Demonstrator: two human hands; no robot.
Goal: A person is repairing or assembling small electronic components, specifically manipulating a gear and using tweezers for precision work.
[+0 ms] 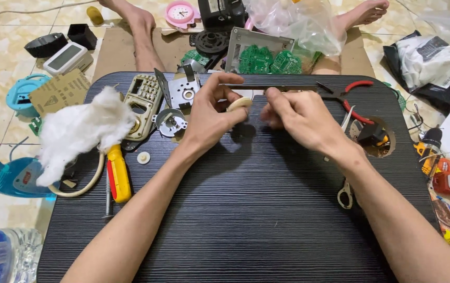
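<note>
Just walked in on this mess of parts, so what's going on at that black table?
A person sits on the floor at a low black table. Their left hand pinches a small cream-coloured disc, and the right hand is closed beside it, fingertips near the disc. Around them lie a wad of white cotton, a yellow-handled screwdriver, red-handled pliers, small metal motor parts and green circuit boards.

Bright, even overhead light fills the scene; soft shadows lie under the forearms on the black wood-grain desk (246, 225). Focus is sharp centrally, with wide-angle bending at the edges.
</note>
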